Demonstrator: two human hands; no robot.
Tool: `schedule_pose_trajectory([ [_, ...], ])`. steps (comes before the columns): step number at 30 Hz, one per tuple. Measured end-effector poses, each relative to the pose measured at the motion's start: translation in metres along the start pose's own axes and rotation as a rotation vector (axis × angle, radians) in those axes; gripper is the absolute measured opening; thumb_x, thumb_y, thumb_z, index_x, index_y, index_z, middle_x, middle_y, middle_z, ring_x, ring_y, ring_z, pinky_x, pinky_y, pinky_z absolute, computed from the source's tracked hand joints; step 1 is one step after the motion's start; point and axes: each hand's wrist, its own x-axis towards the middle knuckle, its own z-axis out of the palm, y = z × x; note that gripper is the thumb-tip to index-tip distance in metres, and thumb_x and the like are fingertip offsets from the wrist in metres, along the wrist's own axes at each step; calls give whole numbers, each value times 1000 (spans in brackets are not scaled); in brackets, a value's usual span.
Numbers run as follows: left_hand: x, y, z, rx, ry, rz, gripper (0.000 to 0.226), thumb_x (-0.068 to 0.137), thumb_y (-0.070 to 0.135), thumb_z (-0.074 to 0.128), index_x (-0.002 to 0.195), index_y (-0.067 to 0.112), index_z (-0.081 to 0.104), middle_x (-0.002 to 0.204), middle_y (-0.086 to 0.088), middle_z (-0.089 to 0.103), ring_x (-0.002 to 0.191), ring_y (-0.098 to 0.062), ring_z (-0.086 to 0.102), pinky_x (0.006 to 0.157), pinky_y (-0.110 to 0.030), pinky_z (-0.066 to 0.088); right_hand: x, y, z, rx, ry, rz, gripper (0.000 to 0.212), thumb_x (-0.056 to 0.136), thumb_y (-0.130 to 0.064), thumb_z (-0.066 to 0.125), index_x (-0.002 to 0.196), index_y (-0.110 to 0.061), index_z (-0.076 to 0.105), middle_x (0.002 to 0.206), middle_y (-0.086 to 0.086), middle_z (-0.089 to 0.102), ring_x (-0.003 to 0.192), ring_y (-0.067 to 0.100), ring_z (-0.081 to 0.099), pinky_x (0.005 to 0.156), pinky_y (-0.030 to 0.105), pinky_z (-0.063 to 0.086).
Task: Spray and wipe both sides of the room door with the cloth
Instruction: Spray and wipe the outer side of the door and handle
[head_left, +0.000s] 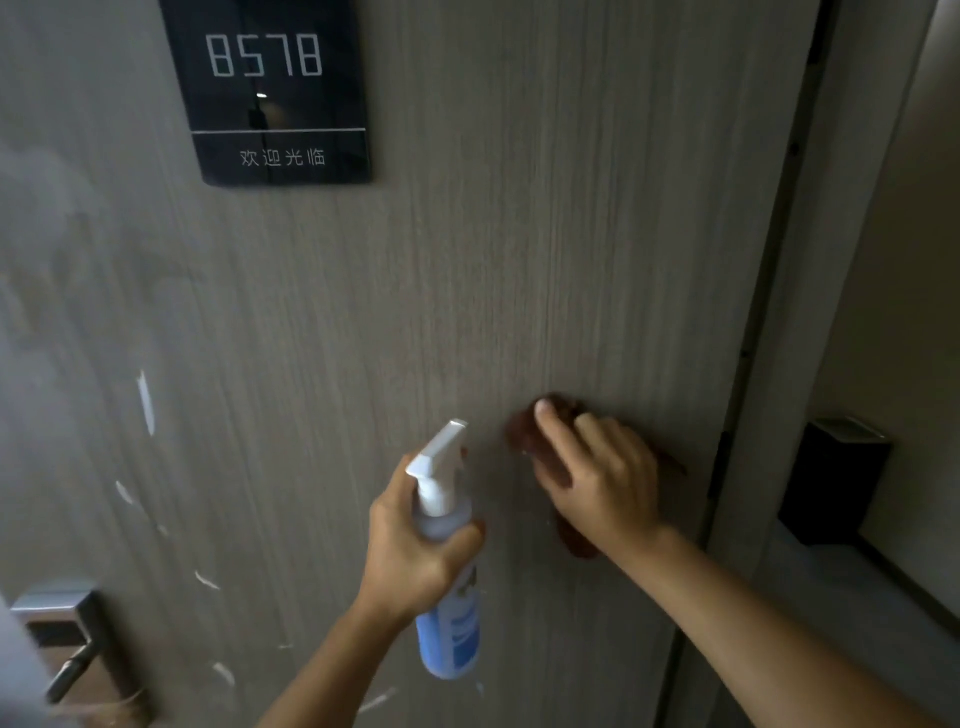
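The grey wood-grain room door fills the view. My left hand grips a blue spray bottle with a white trigger head, nozzle tilted up toward the door. To its right, my right hand lies flat and presses a brown cloth against the door, near its right edge. Most of the cloth is hidden under the palm. White streaks run down the door's lower left.
A black number plate reading 8578 hangs at the top. A metal lever handle sits at the lower left. The door frame runs along the right, with a black wall fitting beyond it.
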Motion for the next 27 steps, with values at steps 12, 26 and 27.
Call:
schedule_pose_trajectory([
  [12,44,1,-29,8,18,45,57,65,-1,72,114,26,67,105,2,71,93,-17,69,81,-31,58,44,16,-7,9,111,165,41,92,-30,72,129,-13,70,82,10,62,72,32,60,65,46,52],
  [26,44,2,-30,6,17,-30,55,65,-4,73,117,12,67,108,-4,71,97,-22,69,85,-40,59,48,14,-9,41,99,132,39,96,-30,70,130,-12,69,86,12,63,76,32,59,64,44,49],
  [27,44,4,-30,2,18,-34,54,65,-5,72,116,12,67,108,-5,71,98,-24,69,85,-42,59,41,10,-6,53,72,89,41,95,-30,70,131,-11,68,85,12,62,75,33,59,63,44,50],
])
